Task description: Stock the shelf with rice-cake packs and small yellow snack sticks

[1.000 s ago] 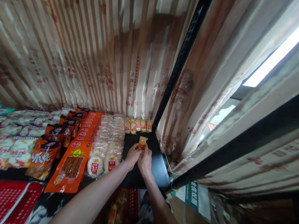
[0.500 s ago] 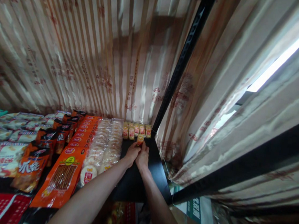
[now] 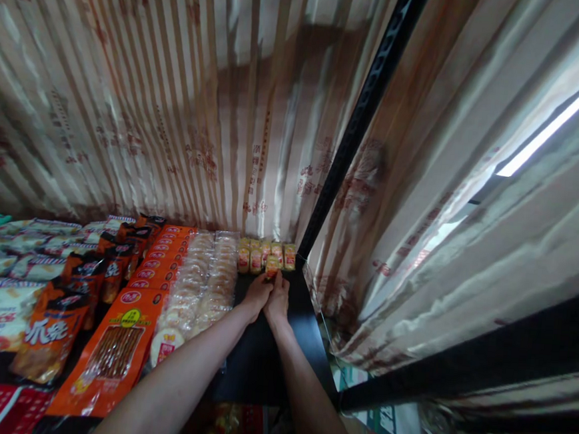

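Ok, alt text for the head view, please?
Both hands, left hand and right hand, hold a small yellow snack packet at the back row of packets on a black shelf. Orange snack bags and rice crackers lie to the left.

A striped curtain (image 3: 179, 94), cream and tan with faded red print, hung across the back from nine o'clock round to twelve. A black upright post (image 3: 363, 109) rose at one o'clock, dividing it from a second stretch of the same cloth (image 3: 447, 189) falling toward three o'clock. A bright strip of light (image 3: 558, 121) glowed at two o'clock. The black shelf board (image 3: 258, 362) lay at six o'clock, and a dark crossbar (image 3: 484, 356) ran out toward four o'clock.
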Tool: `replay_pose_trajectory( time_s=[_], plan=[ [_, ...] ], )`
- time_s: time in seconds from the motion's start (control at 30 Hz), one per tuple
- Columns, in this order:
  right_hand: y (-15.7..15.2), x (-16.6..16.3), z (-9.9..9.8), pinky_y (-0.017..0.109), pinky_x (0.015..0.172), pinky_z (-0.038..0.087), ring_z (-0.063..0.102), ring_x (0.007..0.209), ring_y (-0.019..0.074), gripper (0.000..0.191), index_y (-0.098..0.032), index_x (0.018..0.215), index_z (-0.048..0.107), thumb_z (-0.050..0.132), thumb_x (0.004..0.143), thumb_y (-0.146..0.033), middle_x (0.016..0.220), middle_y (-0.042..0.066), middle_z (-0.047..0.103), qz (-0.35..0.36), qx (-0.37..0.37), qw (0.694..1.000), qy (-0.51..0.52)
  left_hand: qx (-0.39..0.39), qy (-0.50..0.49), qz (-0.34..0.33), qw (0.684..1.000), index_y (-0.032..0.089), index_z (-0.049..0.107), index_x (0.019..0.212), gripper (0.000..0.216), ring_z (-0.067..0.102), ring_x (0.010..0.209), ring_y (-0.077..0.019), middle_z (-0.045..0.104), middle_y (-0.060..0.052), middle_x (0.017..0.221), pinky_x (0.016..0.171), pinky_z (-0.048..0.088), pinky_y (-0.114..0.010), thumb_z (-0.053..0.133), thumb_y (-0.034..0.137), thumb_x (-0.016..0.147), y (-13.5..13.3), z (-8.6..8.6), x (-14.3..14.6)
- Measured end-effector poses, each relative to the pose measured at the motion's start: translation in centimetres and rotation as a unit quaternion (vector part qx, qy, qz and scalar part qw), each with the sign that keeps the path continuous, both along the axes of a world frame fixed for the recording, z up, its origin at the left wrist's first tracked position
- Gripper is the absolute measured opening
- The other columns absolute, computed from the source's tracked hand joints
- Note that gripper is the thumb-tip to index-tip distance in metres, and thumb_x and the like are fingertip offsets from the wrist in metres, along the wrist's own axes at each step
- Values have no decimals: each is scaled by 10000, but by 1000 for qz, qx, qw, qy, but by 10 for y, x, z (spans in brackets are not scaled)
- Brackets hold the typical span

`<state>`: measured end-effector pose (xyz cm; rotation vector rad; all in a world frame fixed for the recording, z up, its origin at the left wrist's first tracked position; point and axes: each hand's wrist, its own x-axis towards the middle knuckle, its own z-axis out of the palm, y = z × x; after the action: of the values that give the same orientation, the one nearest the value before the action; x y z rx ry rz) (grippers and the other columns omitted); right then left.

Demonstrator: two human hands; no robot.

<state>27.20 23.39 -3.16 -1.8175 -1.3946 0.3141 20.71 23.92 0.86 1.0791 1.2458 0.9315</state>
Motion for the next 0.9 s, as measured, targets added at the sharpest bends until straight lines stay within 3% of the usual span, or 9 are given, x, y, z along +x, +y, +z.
replay_pose_trajectory(
  time_s=[0.5,0.7,0.9],
  plan=[
    [12,-2,-15,360,848,472,557,937,211,562,-149,1298,430,407,737,-111,1065,137,521,33,81,996,34,1,24,6,1000,147,580,1125,430,596,1004,-170,641,-81,1124,882,432,-248,452,99,718,-2,6,-4],
    [14,-4,-25,356,934,435,515,1078,203,509,-147,1244,502,361,756,-102,1165,138,511,21,127,991,39,2,15,18,1000,164,572,1170,470,552,1103,-178,585,-66,1226,949,406,-268,433,88,728,-4,5,-5],
    [13,-3,-28,377,983,396,453,1183,217,486,-116,1244,508,357,783,-148,1271,153,476,37,122,992,18,13,0,17,1000,146,542,1211,486,497,1178,-167,521,-73,1299,1005,360,-267,417,85,745,-3,-1,-6]
  ],
)
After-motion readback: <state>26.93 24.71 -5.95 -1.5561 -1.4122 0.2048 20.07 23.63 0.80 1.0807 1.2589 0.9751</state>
